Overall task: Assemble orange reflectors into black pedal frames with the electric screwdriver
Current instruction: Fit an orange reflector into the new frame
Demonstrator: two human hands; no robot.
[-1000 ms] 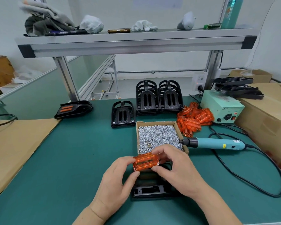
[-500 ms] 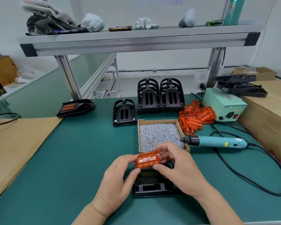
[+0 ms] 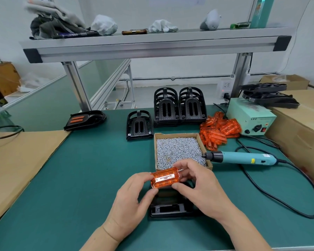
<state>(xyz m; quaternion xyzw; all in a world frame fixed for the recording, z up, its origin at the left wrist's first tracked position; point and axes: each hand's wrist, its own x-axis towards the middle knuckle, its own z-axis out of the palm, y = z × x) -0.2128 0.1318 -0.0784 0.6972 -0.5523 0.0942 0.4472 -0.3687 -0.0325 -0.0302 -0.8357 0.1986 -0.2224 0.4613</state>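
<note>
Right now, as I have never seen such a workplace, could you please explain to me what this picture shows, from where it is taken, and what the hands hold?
There is no machine here: a person works with two bare hands. The picture comes from a camera worn on the person's head, looking forward and down.

The left hand and the right hand together hold one orange reflector, one hand at each end. Under it a black pedal frame lies on the green table.

Behind the hands stands a cardboard box full of small screws. To its right lies the electric screwdriver, untouched, with its cable. Further back are a pile of spare reflectors, stacks of empty frames, and a pale green control box with a knob and a red switch.
</note>
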